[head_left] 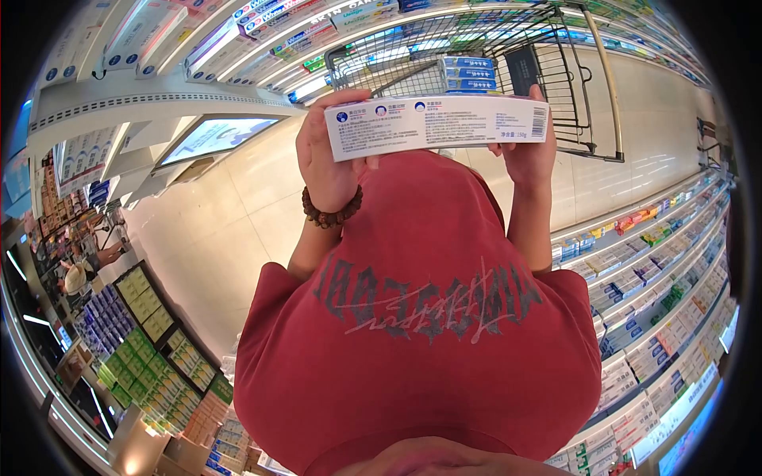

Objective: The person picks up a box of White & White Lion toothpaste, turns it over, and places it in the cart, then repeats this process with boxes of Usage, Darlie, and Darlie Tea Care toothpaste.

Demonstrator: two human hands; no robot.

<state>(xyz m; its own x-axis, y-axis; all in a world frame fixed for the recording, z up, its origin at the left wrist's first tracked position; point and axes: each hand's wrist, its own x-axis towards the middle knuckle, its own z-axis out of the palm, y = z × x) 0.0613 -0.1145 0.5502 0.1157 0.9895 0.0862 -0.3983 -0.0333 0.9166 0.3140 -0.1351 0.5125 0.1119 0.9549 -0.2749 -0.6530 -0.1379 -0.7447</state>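
Observation:
A long white toothpaste box [440, 127] is held up level in front of my chest. Printed text, round blue icons, a 150g mark and a barcode cover the side facing me. My left hand [327, 163], with a brown bead bracelet [332, 216] at its wrist, is closed around the box's left end. At the barcode end, my right hand [530, 163] grips it too, the fingers partly hidden behind the box. Beyond it stands a wire shopping cart [389, 59], with several stacked blue and yellow boxes [470, 75] inside.
Lit shelves [635, 293] of boxed goods run along the right, and more shelves [317, 36] stand beyond the cart. A display screen [216, 140] sits on a shelf unit at left. Stacked green boxes [135, 361] and another person [79, 274] are farther left. Pale tiled floor [214, 230] lies between.

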